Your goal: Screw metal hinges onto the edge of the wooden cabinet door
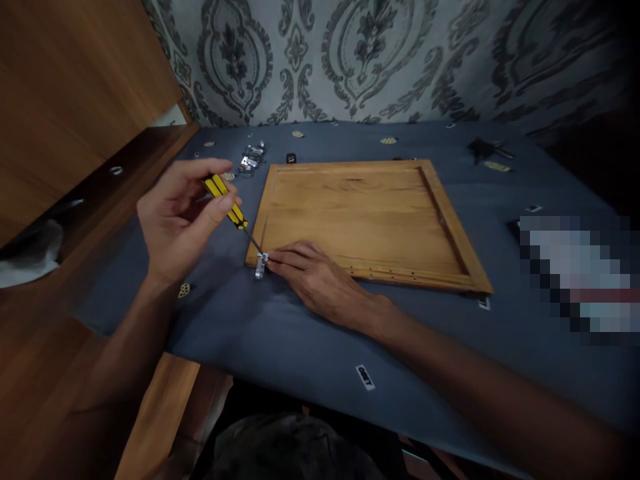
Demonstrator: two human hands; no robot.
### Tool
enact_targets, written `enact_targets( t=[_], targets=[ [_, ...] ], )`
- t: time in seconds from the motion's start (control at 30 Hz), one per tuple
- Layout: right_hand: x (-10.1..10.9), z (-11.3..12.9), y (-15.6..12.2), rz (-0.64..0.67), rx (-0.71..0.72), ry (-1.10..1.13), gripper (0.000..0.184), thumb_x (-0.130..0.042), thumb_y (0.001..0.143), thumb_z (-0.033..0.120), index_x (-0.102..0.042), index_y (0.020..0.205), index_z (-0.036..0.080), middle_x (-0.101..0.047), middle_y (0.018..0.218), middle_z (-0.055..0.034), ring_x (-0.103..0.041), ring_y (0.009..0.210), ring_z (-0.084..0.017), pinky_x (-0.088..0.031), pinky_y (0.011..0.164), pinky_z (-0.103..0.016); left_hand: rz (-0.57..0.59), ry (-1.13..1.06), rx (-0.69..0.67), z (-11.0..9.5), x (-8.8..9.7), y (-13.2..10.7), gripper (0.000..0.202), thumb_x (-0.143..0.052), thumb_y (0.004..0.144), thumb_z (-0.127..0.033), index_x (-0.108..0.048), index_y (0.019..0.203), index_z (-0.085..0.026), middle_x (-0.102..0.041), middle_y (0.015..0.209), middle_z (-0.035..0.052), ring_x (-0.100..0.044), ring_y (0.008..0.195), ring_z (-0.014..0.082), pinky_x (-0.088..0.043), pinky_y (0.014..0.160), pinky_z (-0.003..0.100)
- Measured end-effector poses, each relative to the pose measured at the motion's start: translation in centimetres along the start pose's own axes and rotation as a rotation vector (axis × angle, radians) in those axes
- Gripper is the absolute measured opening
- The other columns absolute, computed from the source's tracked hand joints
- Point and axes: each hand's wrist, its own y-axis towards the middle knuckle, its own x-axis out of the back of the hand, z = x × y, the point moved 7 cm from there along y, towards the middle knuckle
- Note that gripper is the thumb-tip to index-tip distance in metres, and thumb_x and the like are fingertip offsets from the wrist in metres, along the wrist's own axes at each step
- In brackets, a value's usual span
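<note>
My left hand (187,213) grips the handle of a yellow-and-black screwdriver (227,203) between thumb and fingers. Its thin shaft slants down, and the tip meets a small metal cabinet hinge (261,267) at the near left corner of a framed wooden door panel (345,227). My right hand (325,280) rests along the panel's near edge, with fingers closed together and fingertips pressed against the hinge. Whatever lies under those fingertips is hidden. The panel lies flat, and several small dark holes show along its near rail.
A blue patterned bedcover (320,353) lies under everything. More metal hinges (253,159) are piled beyond the panel's far left corner. A dark tool (487,150) lies at the far right. A pixelated object (580,273) is at the right. Wooden furniture (85,100) borders the left side.
</note>
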Motion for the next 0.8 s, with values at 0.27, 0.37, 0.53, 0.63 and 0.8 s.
enact_targets(
  t=[0.27, 0.37, 0.53, 0.63, 0.8],
  targets=[
    [-0.2, 0.0, 0.0, 0.009, 0.006, -0.009, 0.034, -0.044, 0.101, 0.011, -0.066, 0.127, 0.012, -0.071, 0.125, -0.0128, -0.061, 0.116, -0.026, -0.053, 0.101, -0.047, 0.040, 0.055, 0.057, -0.1, -0.6, -0.5, 0.028, -0.081, 0.083, -0.030, -0.075, 0.109, -0.026, -0.071, 0.091, 0.0013, -0.072, 0.078, 0.0152, -0.063, 0.071, 0.028],
    [-0.2, 0.0, 0.0, 0.003, 0.003, -0.003, 0.034, -0.045, 0.101, 0.010, -0.066, 0.127, 0.013, -0.070, 0.125, -0.0127, -0.060, 0.117, -0.025, -0.053, 0.101, -0.046, 0.055, 0.071, 0.074, -0.3, -0.8, -0.6, 0.027, -0.079, 0.085, -0.029, -0.074, 0.112, -0.028, -0.071, 0.092, 0.0013, -0.072, 0.079, 0.0153, -0.064, 0.073, 0.029],
    [-0.1, 0.2, 0.0, -0.017, 0.022, -0.020, 0.033, -0.044, 0.101, 0.010, -0.066, 0.126, 0.008, -0.071, 0.125, -0.0142, -0.060, 0.115, -0.027, -0.053, 0.101, -0.046, 0.064, 0.083, 0.061, -0.5, -0.8, -0.7, 0.028, -0.079, 0.085, -0.028, -0.074, 0.112, -0.027, -0.071, 0.091, 0.0012, -0.071, 0.078, 0.0150, -0.064, 0.071, 0.030],
    [-0.1, 0.1, 0.0, -0.008, 0.021, -0.024, 0.033, -0.043, 0.102, 0.011, -0.066, 0.125, 0.009, -0.071, 0.125, -0.0135, -0.060, 0.116, -0.026, -0.054, 0.100, -0.046, 0.056, 0.109, 0.041, -0.5, -0.7, -0.5, 0.029, -0.082, 0.082, -0.030, -0.075, 0.110, -0.025, -0.071, 0.091, 0.0005, -0.069, 0.076, 0.0135, -0.062, 0.065, 0.026],
    [-0.1, 0.0, -0.1, -0.016, 0.018, -0.023, 0.032, -0.045, 0.101, 0.010, -0.066, 0.125, 0.009, -0.071, 0.124, -0.0141, -0.061, 0.115, -0.026, -0.054, 0.100, -0.046, 0.031, 0.153, -0.002, -1.0, -0.8, -0.3, 0.034, -0.087, 0.076, -0.034, -0.076, 0.108, -0.026, -0.071, 0.091, -0.0004, -0.066, 0.072, 0.0116, -0.058, 0.057, 0.021]
  ],
)
